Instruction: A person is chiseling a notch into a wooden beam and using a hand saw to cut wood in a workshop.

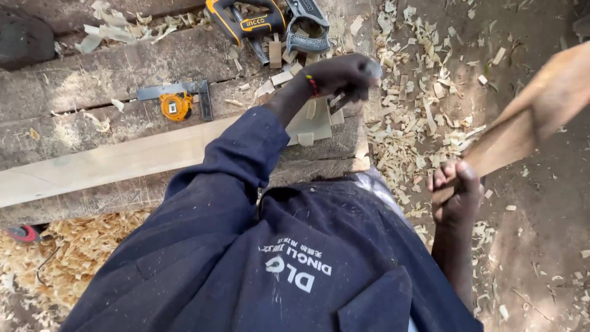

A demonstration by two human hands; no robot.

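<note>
Workbench (74,92) of rough planks fills the left and centre, its right edge ending near the middle of the view, with shaving-strewn ground (541,203) open beyond it. Pale board (92,166) lies lengthwise on the bench, a yellow tape measure (176,106) against a metal square (184,91) behind it. Left hand (344,77) is curled at the bench's right edge, pressing a small pale wood piece (313,123); whether it clamps anything, cannot tell. Right hand (456,193), off the bench, is clenched on a wooden blade-like tool (528,120), long axis running up-right toward the frame edge.
</note>
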